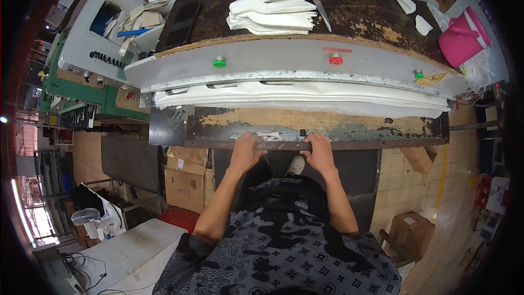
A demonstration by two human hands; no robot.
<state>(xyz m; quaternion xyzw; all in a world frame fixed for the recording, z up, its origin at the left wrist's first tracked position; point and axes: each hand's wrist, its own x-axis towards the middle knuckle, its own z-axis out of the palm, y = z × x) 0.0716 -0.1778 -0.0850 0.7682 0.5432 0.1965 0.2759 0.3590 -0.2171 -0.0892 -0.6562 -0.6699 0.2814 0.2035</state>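
Both of my hands are at the front of a worn machine table (349, 123). My left hand (246, 152) has its fingers over the dark brown rail (281, 146) along the table's front edge, thumb turned inward. A short distance to the right, my right hand (320, 152) is wrapped round the same rail, its thumb also inward. Beyond the hands, a long stack of white sheets (305, 95) lies across the table under the machine's grey front panel (262, 65). Dark curved pieces (275, 83) show at its upper edge.
On the panel are a green button (219, 62) and a red button (335, 59). White cut pieces (273, 11), red-handled scissors (316, 0) and a dark phone-like slab (183, 23) lie on top. A pink container (464, 38) stands right; cardboard boxes (412, 235) sit on the floor.
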